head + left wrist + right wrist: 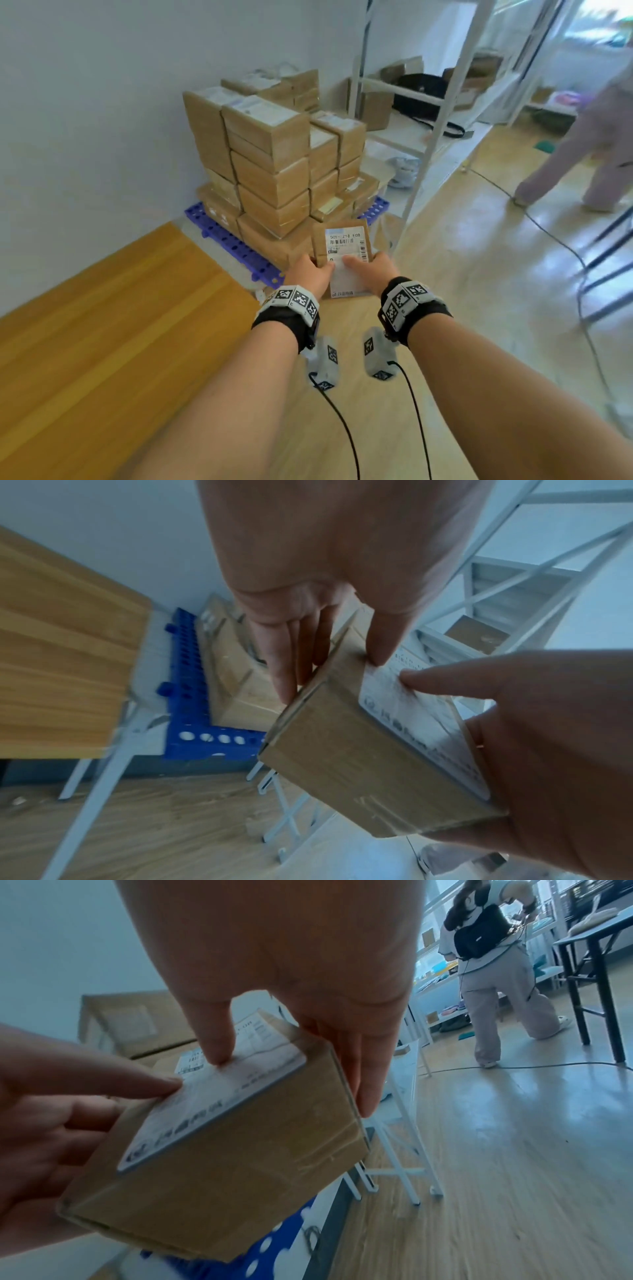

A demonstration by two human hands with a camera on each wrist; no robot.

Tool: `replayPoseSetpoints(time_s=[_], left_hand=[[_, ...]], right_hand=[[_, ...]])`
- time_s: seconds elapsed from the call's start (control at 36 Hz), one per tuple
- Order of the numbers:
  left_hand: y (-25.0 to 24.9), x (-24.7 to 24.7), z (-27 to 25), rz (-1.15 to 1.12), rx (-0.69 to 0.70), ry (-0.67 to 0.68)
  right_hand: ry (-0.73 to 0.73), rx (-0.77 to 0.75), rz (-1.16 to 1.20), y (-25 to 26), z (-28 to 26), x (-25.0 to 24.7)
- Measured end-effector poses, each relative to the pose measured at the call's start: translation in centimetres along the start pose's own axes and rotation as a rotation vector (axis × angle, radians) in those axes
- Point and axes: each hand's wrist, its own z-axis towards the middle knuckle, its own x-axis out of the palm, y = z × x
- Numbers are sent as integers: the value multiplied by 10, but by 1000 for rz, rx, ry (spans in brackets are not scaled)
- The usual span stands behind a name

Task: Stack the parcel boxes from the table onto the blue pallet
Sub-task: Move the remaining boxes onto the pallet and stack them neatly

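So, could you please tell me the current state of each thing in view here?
Parcel box: carried off the table, label up, gripped by both hands.
Left hand: grips box's left side.
Right hand: grips right side.
Blue pallet: loaded with stacked boxes.
Table: bare where visible.

Plain pale wall [102,102] runs along the left & far side, w/ a wooden tabletop [102,342] near-left on white metal legs [99,785]. Floor's light wood-look laminate [462,291], glossy, throwing back daylight from windows [596,20] far right; a cable [555,240] trails across it. White metal shelving rack [435,113] stands far-centre w/ a black bag [419,94] & some cartons on it, a dark-framed table [596,961] sits at right, and another person in light trousers [493,982] stands far right, back turned.
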Motion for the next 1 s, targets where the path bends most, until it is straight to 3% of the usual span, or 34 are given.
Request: replayPoseSetpoints(time_s=[0.17,0.36,0.69,0.86,1.0], left_hand=[[-71,32,10,8,105,-45],[-130,33,36,38,224,-190],[-213,-23,105,-3,404,-405],[-239,-47,131,68,425,-500],[-251,-69,147,256,400,-609]], right_hand=[[-24,-92,88,2,27,-73],[-105,-227,121,44,55,-115],[-193,-421,213,145,99,-135],[-199,-477,167,187,119,-141],[-146,-499,164,219,139,-135]])
